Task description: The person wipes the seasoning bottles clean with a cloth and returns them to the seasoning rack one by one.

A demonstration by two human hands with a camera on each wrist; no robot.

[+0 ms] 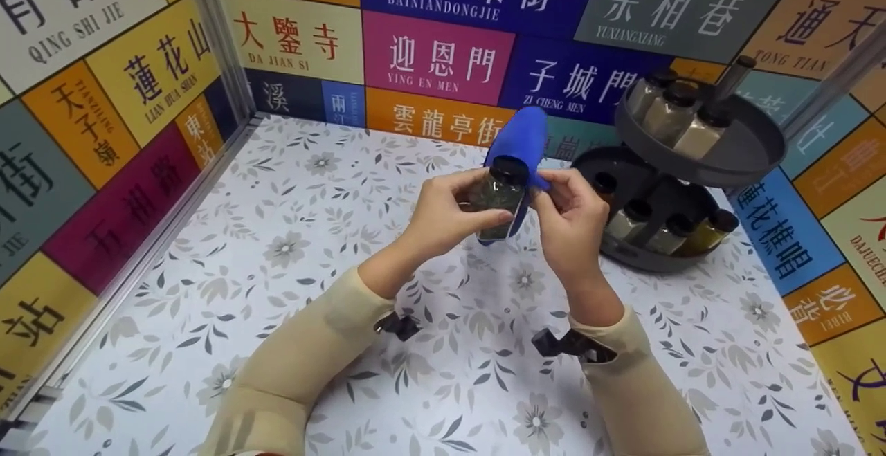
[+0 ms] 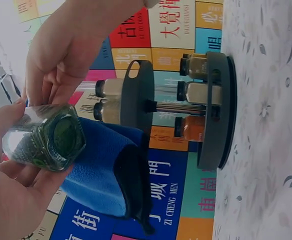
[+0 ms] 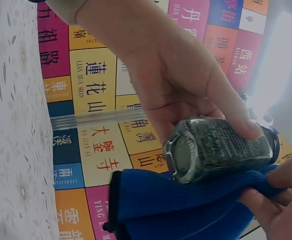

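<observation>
A glass spice jar [image 1: 504, 196] with a black lid and dark green flakes inside is gripped in my left hand [image 1: 446, 214], thumb across its near side. In the right wrist view the jar [image 3: 226, 147] shows small print on its face. My right hand [image 1: 571, 217] pinches a blue cloth [image 1: 520, 139] beside the lid. The cloth lies against the far side of the jar and hangs below it in the right wrist view, where its dark edge shows. Both hands are held up over the table.
At the right stands a dark two-tier round rack [image 1: 751, 158] with several black-lidded spice jars on both tiers. A white table covering [image 1: 387, 400] with grey flowers and leaves lies below. Colourful sign-printed walls [image 1: 436, 55] enclose the back and sides.
</observation>
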